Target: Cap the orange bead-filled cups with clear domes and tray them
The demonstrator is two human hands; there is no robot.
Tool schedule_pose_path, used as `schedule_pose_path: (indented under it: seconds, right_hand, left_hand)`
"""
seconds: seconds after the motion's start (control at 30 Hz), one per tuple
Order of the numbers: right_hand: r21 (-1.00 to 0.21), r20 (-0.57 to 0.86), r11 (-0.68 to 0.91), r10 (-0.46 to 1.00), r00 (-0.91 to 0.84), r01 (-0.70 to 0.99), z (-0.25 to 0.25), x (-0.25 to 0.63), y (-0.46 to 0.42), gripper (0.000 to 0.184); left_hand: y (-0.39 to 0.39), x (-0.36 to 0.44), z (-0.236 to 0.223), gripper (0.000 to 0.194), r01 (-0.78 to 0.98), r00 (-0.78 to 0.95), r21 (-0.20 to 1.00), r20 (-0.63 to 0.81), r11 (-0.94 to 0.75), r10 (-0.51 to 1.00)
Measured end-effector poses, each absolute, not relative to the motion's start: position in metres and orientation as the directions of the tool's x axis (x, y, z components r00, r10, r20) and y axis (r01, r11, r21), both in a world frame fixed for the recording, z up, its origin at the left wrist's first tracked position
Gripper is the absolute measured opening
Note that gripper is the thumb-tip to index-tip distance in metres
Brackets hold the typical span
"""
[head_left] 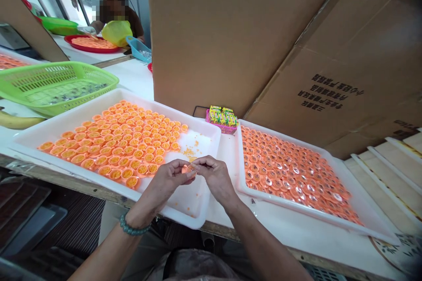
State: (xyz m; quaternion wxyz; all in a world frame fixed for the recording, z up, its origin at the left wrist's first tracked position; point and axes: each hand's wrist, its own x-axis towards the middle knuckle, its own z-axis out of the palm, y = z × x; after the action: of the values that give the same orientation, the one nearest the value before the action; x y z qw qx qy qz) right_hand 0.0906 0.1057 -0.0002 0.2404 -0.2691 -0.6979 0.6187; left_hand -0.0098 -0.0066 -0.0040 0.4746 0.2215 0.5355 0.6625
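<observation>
Over the right end of the left white tray [199,217], my left hand [166,180] pinches a small orange cup [187,169] between thumb and fingers. My right hand [214,176] meets it there, thumb and fingertips pressed together at the cup's upper edge. Whatever those right fingertips grip is too small to tell. Rows of open orange cups [115,142] with yellow-orange contents fill most of the left tray. Loose yellow bits [190,151] are scattered on its bare right part. To the right, another white tray [242,175] holds many orange pieces [290,169] with shiny, dark-marked tops.
Tall cardboard [224,30] walls off the back. A pink basket [227,128] of yellow-green packets stands between the trays. At left are a green basket [56,68] and a banana [20,120]. Beyond, a co-worker [135,24] sits by a red tray [99,49] and yellow bowl [117,31].
</observation>
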Motion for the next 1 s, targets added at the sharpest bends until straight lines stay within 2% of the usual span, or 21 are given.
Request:
schedule_pose_path:
  seconds: [0.3, 0.47, 0.53, 0.6, 0.7, 0.8, 0.9, 1.0]
  right_hand:
    - [-0.991, 0.056, 0.124, 0.750, -0.659, 0.057, -0.003, 0.091, 0.093, 0.008]
    - [-0.992, 0.036, 0.104, 0.766, -0.641, 0.068, -0.006, 0.090, 0.089, 0.007]
    - [-0.988, 0.055, 0.137, 0.741, -0.669, 0.071, -0.004, 0.093, 0.089, 0.007]
    - [-0.969, 0.136, 0.243, 0.687, -0.714, 0.048, -0.001, 0.099, 0.089, 0.013]
    - [-0.883, 0.286, 0.469, 0.552, -0.783, 0.008, 0.000, 0.110, 0.088, 0.027]
    - [-0.714, 0.442, 0.700, 0.442, -0.781, -0.008, -0.004, 0.116, 0.087, 0.039]
    - [-0.527, 0.550, 0.850, 0.358, -0.755, 0.019, -0.008, 0.114, 0.086, 0.033]
    - [-0.459, 0.548, 0.887, 0.328, -0.769, 0.051, -0.011, 0.110, 0.084, 0.030]
  left_hand:
    - [-0.007, -0.006, 0.001, 0.030, -0.406, -0.474, 0.914, -0.218, 0.007, 0.853]
    - [-0.008, -0.008, 0.000, 0.030, -0.394, -0.490, 0.919, -0.231, 0.022, 0.841]
    - [-0.008, -0.008, -0.001, 0.029, -0.389, -0.489, 0.921, -0.232, 0.028, 0.841]
    - [-0.009, -0.009, -0.001, 0.028, -0.392, -0.478, 0.920, -0.227, 0.026, 0.849]
    - [-0.010, -0.009, -0.002, 0.026, -0.382, -0.475, 0.924, -0.209, 0.013, 0.855]
    - [-0.009, -0.009, -0.003, 0.025, -0.375, -0.488, 0.927, -0.212, 0.015, 0.847]
    - [-0.009, -0.008, -0.004, 0.026, -0.370, -0.498, 0.928, -0.225, 0.029, 0.837]
    - [-0.009, -0.009, -0.004, 0.024, -0.328, -0.511, 0.944, -0.214, 0.042, 0.833]
